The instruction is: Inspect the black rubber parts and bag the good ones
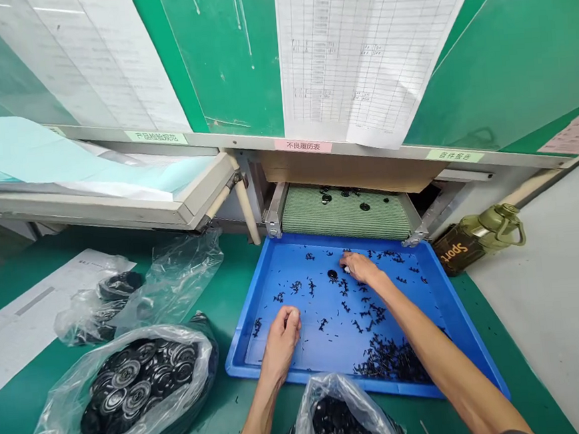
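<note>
Above the near left part of a blue tray (244, 341), my left hand (283, 334) is closed with its fingers curled in; whatever it may hold is hidden. Farther back over the same tray, my right hand (359, 265) is closed in a pinch, with a small white spot at its fingertips. What it grips is too small to name. A round black disc (333, 274) lies just left of those fingertips. Small black branched scraps (323, 324) are scattered across the tray, and a dense heap of scraps (391, 359) fills its near right part.
A green conveyor belt (340, 220) carrying several black parts ends at the tray's back edge. On the left stands an open plastic bag (201, 371) of black discs. Another bag (309, 403) stands in front. A bottle (472, 239) leans at right; a shelf (188, 208) juts out at left.
</note>
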A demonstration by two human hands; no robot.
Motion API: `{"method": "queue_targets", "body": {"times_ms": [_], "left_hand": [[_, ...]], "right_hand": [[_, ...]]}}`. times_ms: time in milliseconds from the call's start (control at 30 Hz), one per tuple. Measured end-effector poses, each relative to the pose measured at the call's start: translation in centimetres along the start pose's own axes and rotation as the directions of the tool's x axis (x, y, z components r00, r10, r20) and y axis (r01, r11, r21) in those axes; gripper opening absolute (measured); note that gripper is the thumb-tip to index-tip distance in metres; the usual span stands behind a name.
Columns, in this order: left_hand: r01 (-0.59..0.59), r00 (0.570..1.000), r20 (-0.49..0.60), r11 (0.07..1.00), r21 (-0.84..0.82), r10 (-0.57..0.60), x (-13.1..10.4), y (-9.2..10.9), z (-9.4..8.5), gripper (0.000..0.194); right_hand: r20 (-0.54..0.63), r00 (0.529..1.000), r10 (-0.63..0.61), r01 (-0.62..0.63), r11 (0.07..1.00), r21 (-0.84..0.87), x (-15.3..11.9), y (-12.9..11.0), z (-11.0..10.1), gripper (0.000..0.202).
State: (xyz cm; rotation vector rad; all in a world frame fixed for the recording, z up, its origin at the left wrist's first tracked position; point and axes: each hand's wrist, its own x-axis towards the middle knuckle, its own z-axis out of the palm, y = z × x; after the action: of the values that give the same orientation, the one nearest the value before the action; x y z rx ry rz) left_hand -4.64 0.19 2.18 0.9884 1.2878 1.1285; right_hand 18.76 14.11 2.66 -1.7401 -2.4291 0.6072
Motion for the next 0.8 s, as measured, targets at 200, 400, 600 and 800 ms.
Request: {"method": "queue_targets", "body": {"times_ms": [200, 400, 600, 800], "left_hand": [[0.015, 1.000, 0.007, 0.999, 0.036, -0.016, -0.1, 0.0, 0.1, 0.024], [0.006, 1.000, 0.007, 0.999, -0.041, -0.005, 0.5, -0.6, 0.7, 0.023], [0.113, 0.985, 0.144, 0.982, -0.150, -0.091, 0.2, -0.1, 0.8, 0.031], [0.116, 0.954, 0.288, 0.989, -0.092, -0.085, -1.8, 0.4, 2.9, 0.039]], "right_hand": [[0.065, 0.984, 0.167, -0.177, 0.963, 0.202, -3.5, 2.2, 0.6, 0.029], [-0.020, 0.938, 0.346, -0.281, 0.794, 0.540, -10.4, 4.6, 1.2, 0.035], [-0.125, 0.875, 0.468, -0.173, 0.543, 0.822, -15.8, 2.1, 2.5, 0.022], [-0.145, 0.914, 0.378, 0.021, 0.315, 0.949, -15.6, -4.6, 4.0, 0.024]]}}
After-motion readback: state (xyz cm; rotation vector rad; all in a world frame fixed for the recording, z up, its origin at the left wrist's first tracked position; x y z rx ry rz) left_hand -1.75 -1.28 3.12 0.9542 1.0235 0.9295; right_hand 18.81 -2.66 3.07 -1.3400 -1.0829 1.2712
